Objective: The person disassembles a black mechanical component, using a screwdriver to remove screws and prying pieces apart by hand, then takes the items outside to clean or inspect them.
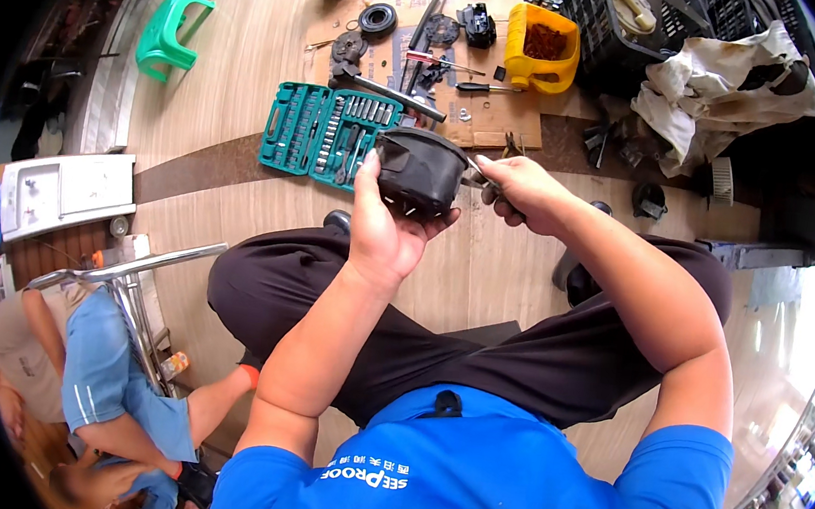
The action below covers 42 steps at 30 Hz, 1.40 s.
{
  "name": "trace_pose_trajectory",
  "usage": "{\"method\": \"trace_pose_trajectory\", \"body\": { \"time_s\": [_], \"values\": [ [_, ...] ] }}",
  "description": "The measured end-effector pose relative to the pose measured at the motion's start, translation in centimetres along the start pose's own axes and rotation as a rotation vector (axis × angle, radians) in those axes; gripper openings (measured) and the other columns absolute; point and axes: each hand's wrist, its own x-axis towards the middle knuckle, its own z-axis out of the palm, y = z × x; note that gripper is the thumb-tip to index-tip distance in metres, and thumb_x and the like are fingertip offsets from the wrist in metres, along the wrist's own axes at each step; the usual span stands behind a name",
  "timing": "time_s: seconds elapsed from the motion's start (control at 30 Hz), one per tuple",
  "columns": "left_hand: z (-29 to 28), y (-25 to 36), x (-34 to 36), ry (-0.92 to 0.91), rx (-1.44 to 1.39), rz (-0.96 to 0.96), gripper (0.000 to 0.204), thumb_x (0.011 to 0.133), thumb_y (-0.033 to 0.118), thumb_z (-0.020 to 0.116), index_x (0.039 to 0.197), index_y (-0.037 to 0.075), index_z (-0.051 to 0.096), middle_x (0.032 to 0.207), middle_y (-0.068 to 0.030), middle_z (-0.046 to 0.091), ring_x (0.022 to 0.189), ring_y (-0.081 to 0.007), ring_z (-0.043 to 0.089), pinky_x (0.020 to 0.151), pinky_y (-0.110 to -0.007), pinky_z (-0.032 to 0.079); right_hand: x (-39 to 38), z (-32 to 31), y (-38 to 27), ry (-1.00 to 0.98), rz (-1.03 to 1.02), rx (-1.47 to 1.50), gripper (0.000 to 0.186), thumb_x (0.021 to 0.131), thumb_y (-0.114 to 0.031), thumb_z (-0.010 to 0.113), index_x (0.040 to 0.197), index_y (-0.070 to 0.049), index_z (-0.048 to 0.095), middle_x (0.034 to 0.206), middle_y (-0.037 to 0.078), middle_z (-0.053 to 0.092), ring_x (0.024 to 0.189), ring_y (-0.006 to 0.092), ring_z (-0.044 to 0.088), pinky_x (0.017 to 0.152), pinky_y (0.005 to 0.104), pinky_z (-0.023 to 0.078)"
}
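Observation:
My left hand (385, 238) is wrapped around the lower left side of a black round plastic housing (423, 167), holding it up in front of me. The housing is tilted, with a darker hollow or ribbed part along its bottom edge. At its right side, my right hand (527, 199) is closed on a thin metal-tipped tool (476, 170), whose tip reaches the housing's rim. The tool's kind is hidden by my fingers. Just beyond the housing, an open teal socket set case (292, 133) lies on the floor with sockets and a ratchet in it.
Cardboard (506, 123) beyond bears a black-handled screwdriver (475, 87), a red-handled screwdriver (425, 57), a black ring (378, 20) and a cut yellow jug (515, 51). A black crate (602, 24) stands far right, a green stool (170, 35) far left. Someone sits left (127, 356).

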Motion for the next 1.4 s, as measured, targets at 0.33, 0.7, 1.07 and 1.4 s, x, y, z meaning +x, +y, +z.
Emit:
{"method": "trace_pose_trajectory", "body": {
  "time_s": [0.33,0.7,1.07,1.4],
  "values": [
    [-0.4,-0.3,0.3,-0.041,-0.019,-0.048,0.071,0.093,0.07,0.03,0.132,0.014,0.051,0.117,-0.0118,0.061,0.096,-0.0307,0.062,0.077,-0.049,0.054,-2.6,0.3,-2.0,-0.107,-0.391,0.149,0.027,0.095,-0.024,0.064,0.115,-0.005,0.064,0.082,-0.006,0.054,0.06,0.0024,0.042,0.048,0.0194,0.03],
    [-0.3,-0.5,0.5,-0.028,0.017,-0.053,0.074,0.091,0.071,0.033,0.129,0.011,0.054,0.108,-0.0126,0.065,0.088,-0.033,0.065,0.072,-0.043,0.055,-2.6,0.4,-2.0,-0.018,-0.657,-0.142,0.03,0.09,-0.014,0.071,0.118,-0.002,0.066,0.086,-0.002,0.063,0.072,0.0036,0.051,0.063,0.0215,0.044],
    [-0.3,-0.3,0.5,-0.048,0.052,-0.066,0.074,0.092,0.071,0.036,0.128,0.009,0.055,0.11,-0.0141,0.065,0.091,-0.0352,0.066,0.076,-0.046,0.056,-2.2,0.2,-1.3,0.138,-0.939,-0.522,0.025,0.092,-0.003,0.064,0.115,0.004,0.063,0.099,0.006,0.066,0.092,0.0093,0.058,0.087,0.0267,0.05],
    [-2.1,-1.4,1.7,-0.218,0.189,-0.291,0.09,0.09,0.078,0.021,0.135,0.005,0.049,0.116,-0.0214,0.063,0.101,-0.0422,0.065,0.086,-0.057,0.053,-2.1,-1.8,-2.5,0.138,-0.751,-0.636,0.023,0.09,-0.018,0.063,0.091,0.005,0.064,0.076,0.024,0.062,0.071,0.0327,0.061,0.069,0.0414,0.048]
  ]
}}
